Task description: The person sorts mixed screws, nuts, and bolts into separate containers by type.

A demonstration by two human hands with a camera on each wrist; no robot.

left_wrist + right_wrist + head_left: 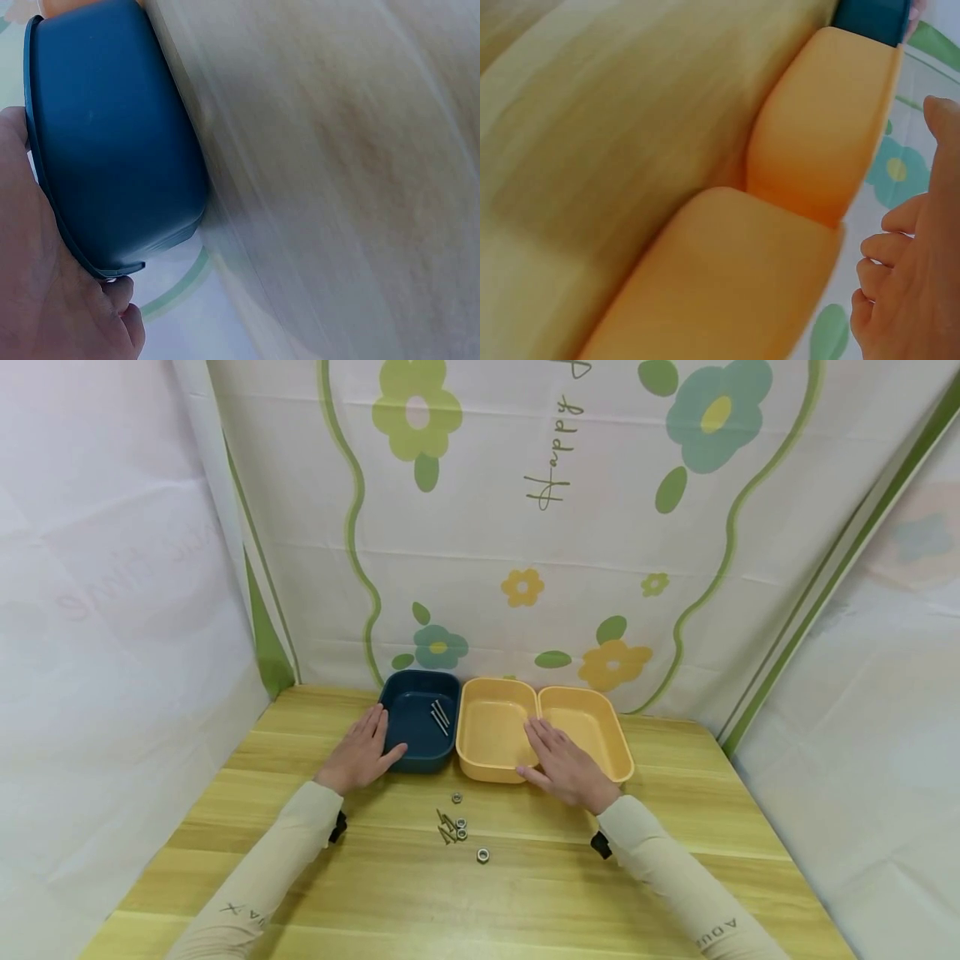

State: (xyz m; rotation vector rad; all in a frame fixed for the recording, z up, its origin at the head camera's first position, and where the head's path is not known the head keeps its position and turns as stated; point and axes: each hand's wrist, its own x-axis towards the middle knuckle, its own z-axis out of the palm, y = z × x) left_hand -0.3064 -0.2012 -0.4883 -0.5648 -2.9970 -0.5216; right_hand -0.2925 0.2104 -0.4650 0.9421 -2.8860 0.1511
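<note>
My left hand (360, 753) rests at the near-left corner of a dark blue bin (420, 766), with its fingers along the left rim and the thumb spread over the front rim. Inside that bin lie a few long silver screws (440, 718). Over the place where two yellow bins meet, my right hand (568, 770) is held flat with straight fingers and nothing in it. The middle yellow bin (491, 772) stands against the blue one, and the right yellow bin (621, 743) stands beside it. In the right wrist view the fingers show apart from the bins' rims.
On the wooden table (390, 877), in front of the bins, lies a small pile of brass-coloured screws (447, 831). Several hex nuts lie around it, one nut (483, 856) nearest me. A flower-printed cloth (465, 535) hangs close behind the bins, with white cloth at both sides.
</note>
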